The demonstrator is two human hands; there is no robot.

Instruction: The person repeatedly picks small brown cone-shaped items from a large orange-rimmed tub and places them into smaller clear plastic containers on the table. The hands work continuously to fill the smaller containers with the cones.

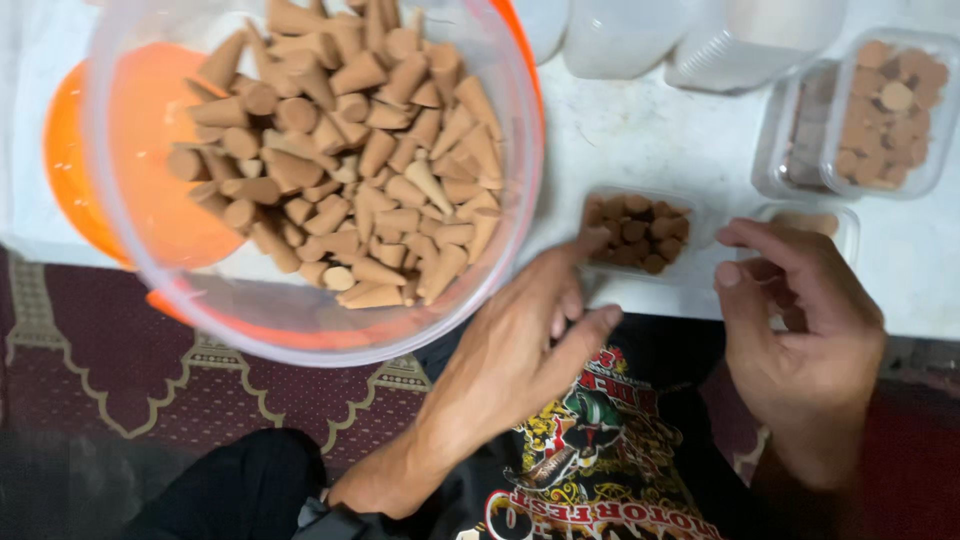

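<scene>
The left hand (520, 345) lay palm down, its fingers (580, 330) loosely curled and close together, with the fingertips reaching the near edge of a small clear tray (700, 225) packed with brown cones. Whether those fingers gripped a cone could not be told, since nothing showed between them. The right hand (800, 340) was half curled, thumb and forefinger bent toward each other with a gap between them, and nothing could be seen held in that gap. It hovered just in front of a second small clear tray (835, 222), which lay touching the filled one on its right and looked nearly empty.

Both small trays sat at the near edge of a white surface (640, 140). Farther back and to the right stood a larger clear box (935, 120) filled with upright brown cones, with another clear box (790, 140) pressed against its left side. Along the far edge stood clear plastic containers (620, 40), only partly in view.

To the left of the hands, a big clear plastic bowl (300, 320) held a heap of tan cones (360, 150) piled mostly toward its right half. Under the bowl lay an orange lid (70, 160), showing past the bowl's left edge. The bowl's near rim hung out past the edge of the surface, above a dark red patterned rug (120, 380). The person's black printed shirt (600, 460) filled the lower middle, between the two forearms.
</scene>
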